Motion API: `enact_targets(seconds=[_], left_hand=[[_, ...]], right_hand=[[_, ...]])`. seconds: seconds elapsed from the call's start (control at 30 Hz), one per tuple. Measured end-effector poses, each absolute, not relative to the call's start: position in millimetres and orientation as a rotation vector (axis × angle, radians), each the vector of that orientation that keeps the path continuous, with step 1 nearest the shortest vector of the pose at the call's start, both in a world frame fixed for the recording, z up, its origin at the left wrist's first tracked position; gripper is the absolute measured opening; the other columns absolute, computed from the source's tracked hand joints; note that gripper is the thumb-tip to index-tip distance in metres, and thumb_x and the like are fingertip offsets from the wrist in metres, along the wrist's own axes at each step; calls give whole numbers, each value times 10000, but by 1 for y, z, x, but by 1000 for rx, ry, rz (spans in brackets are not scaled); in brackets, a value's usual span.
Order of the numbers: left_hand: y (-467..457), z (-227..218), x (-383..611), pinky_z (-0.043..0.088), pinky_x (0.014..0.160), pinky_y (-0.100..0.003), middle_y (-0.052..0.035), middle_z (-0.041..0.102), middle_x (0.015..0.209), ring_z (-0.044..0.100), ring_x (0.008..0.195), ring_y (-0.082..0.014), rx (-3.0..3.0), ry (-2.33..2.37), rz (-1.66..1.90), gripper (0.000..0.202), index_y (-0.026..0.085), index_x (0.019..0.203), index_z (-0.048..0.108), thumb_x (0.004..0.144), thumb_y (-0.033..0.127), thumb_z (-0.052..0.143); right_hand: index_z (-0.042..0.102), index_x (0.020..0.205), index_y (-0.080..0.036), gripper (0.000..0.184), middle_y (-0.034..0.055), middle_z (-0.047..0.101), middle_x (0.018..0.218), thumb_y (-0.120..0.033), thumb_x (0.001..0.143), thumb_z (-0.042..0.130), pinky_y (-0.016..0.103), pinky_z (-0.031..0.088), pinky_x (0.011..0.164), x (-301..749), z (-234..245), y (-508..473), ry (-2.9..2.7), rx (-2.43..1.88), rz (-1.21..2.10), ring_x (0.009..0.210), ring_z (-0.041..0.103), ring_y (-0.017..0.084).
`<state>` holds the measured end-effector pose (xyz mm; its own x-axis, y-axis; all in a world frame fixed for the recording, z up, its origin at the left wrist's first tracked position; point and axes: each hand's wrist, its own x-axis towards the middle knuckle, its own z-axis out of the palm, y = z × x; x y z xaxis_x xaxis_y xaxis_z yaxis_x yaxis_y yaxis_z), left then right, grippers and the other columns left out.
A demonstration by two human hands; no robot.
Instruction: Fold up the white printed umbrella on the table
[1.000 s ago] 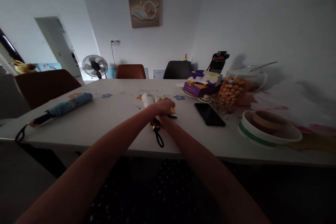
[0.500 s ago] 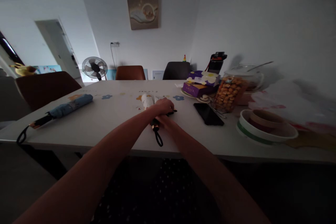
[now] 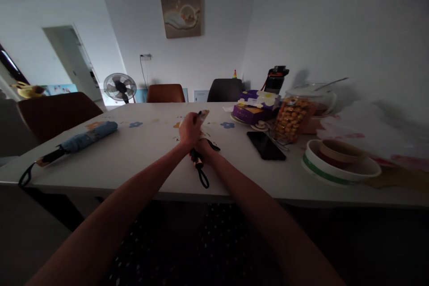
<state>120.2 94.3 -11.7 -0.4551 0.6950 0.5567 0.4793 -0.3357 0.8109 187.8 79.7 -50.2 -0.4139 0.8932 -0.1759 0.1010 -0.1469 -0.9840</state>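
Note:
A white patterned folding umbrella [image 3: 203, 128] lies on the table in front of me, its black handle with a gold-coloured band [image 3: 198, 163] and wrist loop pointing toward me. My left hand [image 3: 189, 130] is closed on the canopy from the left side, with a bit of light fabric and a dark tip showing past its fingers. Lower down, my right hand [image 3: 204, 146] wraps the umbrella just above the handle; its fingers are partly hidden behind my left wrist. A black strap [image 3: 213, 145] sticks out to the right of it.
A blue folded umbrella [image 3: 90, 137] lies at the left of the white table [image 3: 144, 161]. On the right are a black phone [image 3: 266, 145], a jar of round snacks [image 3: 293, 118], purple boxes [image 3: 250, 113], a dark bottle [image 3: 275, 79], a white bowl [image 3: 323, 173] and a plastic bag [image 3: 365, 125].
My left hand has moved from the umbrella's right side, over my right hand, back to its left side and turned more upright. The right hand stays near the handle.

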Motion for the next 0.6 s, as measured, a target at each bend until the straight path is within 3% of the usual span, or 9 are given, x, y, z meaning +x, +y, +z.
enact_targets(seconds=[0.2,0.4,0.6], left_hand=[[68,-17,79,496,565,-251,31,490,689,505,558,-84,823,1417,2185,119,194,802,461,716,237,531],[36,-48,63,537,554,-311,12,494,659,555,537,-104,443,1347,2036,131,165,750,454,641,153,526],[28,-56,61,515,502,-294,25,496,613,540,478,-104,482,1384,1927,207,175,838,435,648,121,497]], right_hand=[[489,696,-143,194,-19,490,400,-292,770,588,214,401,293,186,-46,81,-1385,-1234,1740,314,462,112],[523,683,-127,230,-3,520,418,-313,719,655,211,405,298,187,-46,85,-1482,-1239,1673,327,475,112],[527,695,-146,378,9,538,458,-516,742,591,220,409,311,194,-44,86,-1462,-1128,1672,335,479,111]])
